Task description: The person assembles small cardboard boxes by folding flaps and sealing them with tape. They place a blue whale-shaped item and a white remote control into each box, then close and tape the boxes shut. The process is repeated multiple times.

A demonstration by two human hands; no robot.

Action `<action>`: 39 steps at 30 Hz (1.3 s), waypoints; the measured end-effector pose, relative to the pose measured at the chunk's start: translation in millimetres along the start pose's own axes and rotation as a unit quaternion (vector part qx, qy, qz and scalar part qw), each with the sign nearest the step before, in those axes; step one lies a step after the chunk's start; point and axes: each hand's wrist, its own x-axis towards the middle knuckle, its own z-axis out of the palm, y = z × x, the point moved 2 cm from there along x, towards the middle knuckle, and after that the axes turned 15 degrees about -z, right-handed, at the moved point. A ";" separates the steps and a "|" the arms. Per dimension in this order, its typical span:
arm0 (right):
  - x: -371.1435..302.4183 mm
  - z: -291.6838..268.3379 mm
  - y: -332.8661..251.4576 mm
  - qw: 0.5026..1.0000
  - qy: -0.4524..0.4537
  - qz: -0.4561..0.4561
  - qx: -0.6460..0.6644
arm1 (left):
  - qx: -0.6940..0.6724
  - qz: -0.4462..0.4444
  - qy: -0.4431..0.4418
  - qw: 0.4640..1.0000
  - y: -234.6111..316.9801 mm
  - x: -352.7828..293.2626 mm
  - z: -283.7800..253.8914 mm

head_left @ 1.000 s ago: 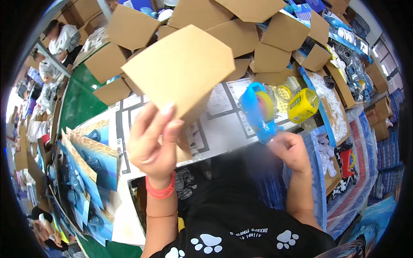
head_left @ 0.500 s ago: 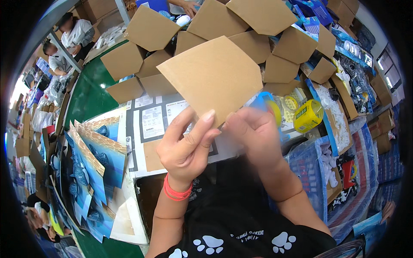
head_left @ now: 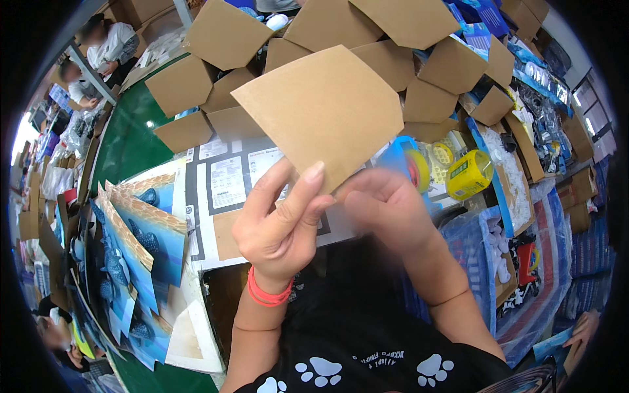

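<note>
A flat brown cardboard piece (head_left: 325, 118) with cut corners is held up in front of me, its plain side showing. My left hand (head_left: 278, 219), with a red band at the wrist, pinches its lower corner between thumb and fingers. Close by that corner, on the right, is my right hand (head_left: 386, 206), blurred by motion. Its fingers are curled closed, and whatever they may hold cannot be made out. Beneath the hands lies a table top with printed sheets (head_left: 226, 183) and a small brown cardboard patch (head_left: 225, 234).
Brown cardboard pieces (head_left: 229, 36) stand heaped across the far side. At right are a yellow container (head_left: 469, 175), a tape roll (head_left: 417, 170) and a box of white parts (head_left: 508, 170). Blue printed cards with whale-shark figures (head_left: 147, 239) lean at left. Other people (head_left: 108, 46) sit far left.
The cardboard piece has come slightly closer and up. My right hand has shifted a little down and away from its lower corner. My left hand keeps its pinch.
</note>
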 end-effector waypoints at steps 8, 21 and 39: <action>30.8 13.4 5.0 0.989 -0.017 -0.062 -0.135 | -0.007 -0.020 0.033 0.999 -11.4 6.9 -5.8; 50.3 26.2 28.1 0.909 0.060 -0.244 -0.333 | 0.053 0.007 0.086 0.995 -10.7 9.3 -8.2; 77.3 5.6 7.6 0.571 -0.082 -0.586 -0.569 | 0.084 0.020 0.113 0.990 -17.8 -7.6 5.6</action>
